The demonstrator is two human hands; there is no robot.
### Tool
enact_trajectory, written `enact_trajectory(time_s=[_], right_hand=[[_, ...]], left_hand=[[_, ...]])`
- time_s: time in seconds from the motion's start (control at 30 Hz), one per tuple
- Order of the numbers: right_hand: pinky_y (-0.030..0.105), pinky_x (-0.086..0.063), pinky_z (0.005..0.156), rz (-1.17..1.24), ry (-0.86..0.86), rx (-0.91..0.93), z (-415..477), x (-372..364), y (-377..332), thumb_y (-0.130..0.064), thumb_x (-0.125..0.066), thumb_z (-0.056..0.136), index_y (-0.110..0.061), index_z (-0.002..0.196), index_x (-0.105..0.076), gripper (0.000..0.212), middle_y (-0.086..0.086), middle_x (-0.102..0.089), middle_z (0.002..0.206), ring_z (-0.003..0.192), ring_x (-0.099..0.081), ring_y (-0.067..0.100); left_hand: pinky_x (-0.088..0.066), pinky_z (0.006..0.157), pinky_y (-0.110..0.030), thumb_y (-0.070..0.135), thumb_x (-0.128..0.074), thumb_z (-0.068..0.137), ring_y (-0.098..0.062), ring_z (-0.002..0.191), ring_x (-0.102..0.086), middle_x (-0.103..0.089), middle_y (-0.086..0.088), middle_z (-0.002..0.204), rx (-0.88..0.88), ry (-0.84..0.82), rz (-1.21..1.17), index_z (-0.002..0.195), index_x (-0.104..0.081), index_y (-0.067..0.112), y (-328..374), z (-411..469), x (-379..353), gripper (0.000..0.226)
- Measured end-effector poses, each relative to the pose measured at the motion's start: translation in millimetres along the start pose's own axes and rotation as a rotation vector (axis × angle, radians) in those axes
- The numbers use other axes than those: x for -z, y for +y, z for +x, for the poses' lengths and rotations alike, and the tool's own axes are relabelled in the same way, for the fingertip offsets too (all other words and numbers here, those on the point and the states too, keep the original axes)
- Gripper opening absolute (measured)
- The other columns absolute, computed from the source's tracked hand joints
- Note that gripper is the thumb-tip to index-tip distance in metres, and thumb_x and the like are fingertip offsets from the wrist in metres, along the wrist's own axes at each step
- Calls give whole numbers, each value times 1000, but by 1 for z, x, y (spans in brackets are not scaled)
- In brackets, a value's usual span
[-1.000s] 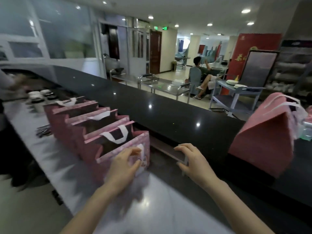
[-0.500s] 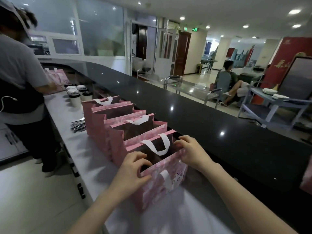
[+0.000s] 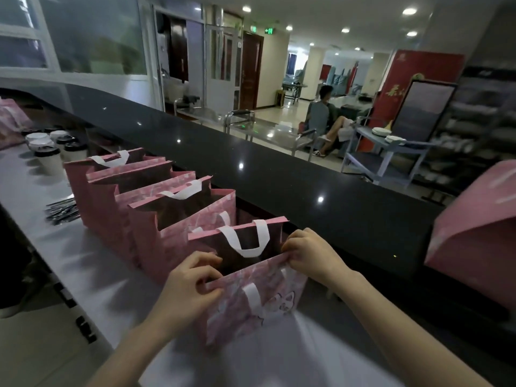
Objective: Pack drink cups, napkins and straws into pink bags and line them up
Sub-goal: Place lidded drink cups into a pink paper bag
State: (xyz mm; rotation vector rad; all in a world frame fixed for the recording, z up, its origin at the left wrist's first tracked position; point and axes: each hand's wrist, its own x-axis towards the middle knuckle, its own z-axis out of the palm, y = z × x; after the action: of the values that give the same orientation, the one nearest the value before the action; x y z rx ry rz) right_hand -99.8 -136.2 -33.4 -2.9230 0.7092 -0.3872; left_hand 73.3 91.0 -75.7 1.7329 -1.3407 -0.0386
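Both hands are now pinching the near rim of the nearest pink bag [image 3: 251, 300] at lower centre of the frame, left hand [image 3: 190, 286] and right hand [image 3: 310, 255] fingers closed on its corners, where a second ago the right was resting apart on the desk [image 3: 83, 263], suggesting it is being squared into the row.

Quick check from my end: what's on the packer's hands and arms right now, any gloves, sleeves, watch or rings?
Nothing that shows. The left hand and right hand are bare, with no gloves, and no rings visible on the fingers in view. Both forearms are uncovered down to the bottom edge of the picture, so no sleeve or cuff appears. No watch, bracelet or band sits on either wrist. Nails look short and unpainted.
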Motion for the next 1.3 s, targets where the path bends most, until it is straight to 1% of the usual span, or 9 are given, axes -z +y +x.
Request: enact_trajectory(time_s=[0.13, 0.33, 0.5, 0.7, 0.93, 1.07, 1.17, 1.23, 1.3], right_hand=[[29, -48, 79, -6, 29, -65, -63, 15, 20, -20, -62, 84, -25, 106, -73, 25, -10, -62, 110, 97, -46, 9], [21, -44, 79, 0, 63, -212, -174, 42, 58, -25, -67, 84, -24, 102, -73, 20, -12, -60, 107, 90, -38, 2], [24, -46, 80, 14, 105, -301, -252, 59, 76, -22, -66, 84, -21, 101, -74, 18, -10, -63, 105, 91, -42, 4], [31, -49, 81, -4, 148, -377, -310, 72, 88, -22, -63, 87, -20, 101, -74, 18, -8, -63, 104, 95, -47, 10], [28, -47, 84, 2, 130, -432, -345, 82, 101, -24, -63, 88, -23, 108, -70, 22, -7, -62, 109, 97, -46, 9], [25, -43, 91, 128, 186, -464, -362, 86, 102, -25, -70, 84, -26, 129, -56, 47, -10, -58, 119, 105, -49, 9], [31, -47, 95, 181, 235, -588, -384, 88, 108, -29, -71, 84, -26, 133, -51, 53, -8, -57, 119, 109, -54, 10], [33, -47, 96, 92, 113, -673, -400, 85, 113, -36, -68, 85, -25, 131, -53, 50, -5, -57, 121, 112, -54, 14], [35, -46, 95, -19, -119, -738, -414, 75, 114, -48, -67, 81, -26, 135, -50, 61, -2, -53, 129, 117, -50, 19]], left_hand=[[-48, 81, -9, 1, -83, 64, 2, 105, -60, -64, 13, 106, -49, -71, -48, 72, -74, 22, 29, -7, -23, 24], [-57, 76, -33, -1, -79, 65, -1, 104, -61, -64, 12, 109, -110, -207, -138, 70, -74, 20, 81, -17, -77, 22], [-57, 79, -33, -1, -78, 66, -3, 108, -59, -61, 12, 112, -131, -255, -198, 71, -73, 18, 122, -27, -123, 20], [-53, 78, -20, 4, -78, 67, -2, 109, -56, -56, 18, 112, -151, -246, -181, 70, -70, 23, 160, -38, -160, 21], [-46, 77, -11, 12, -76, 73, 10, 108, -49, -54, 15, 112, -156, -272, -138, 77, -68, 28, 189, -43, -184, 18], [-46, 76, -16, 23, -73, 81, -6, 96, -55, -56, 12, 104, -174, -231, -94, 88, -67, 26, 198, -36, -179, 10], [-40, 76, -21, 15, -75, 80, -16, 95, -55, -60, 1, 100, -228, -141, -2, 90, -68, 16, 204, -23, -171, 12], [-41, 79, -27, 10, -78, 76, -21, 97, -54, -60, -4, 100, -268, -114, 67, 92, -70, 11, 209, -14, -169, 17], [-44, 82, -32, 8, -79, 75, -23, 101, -52, -59, -6, 105, -292, -167, 108, 98, -70, 10, 212, -8, -169, 25]])
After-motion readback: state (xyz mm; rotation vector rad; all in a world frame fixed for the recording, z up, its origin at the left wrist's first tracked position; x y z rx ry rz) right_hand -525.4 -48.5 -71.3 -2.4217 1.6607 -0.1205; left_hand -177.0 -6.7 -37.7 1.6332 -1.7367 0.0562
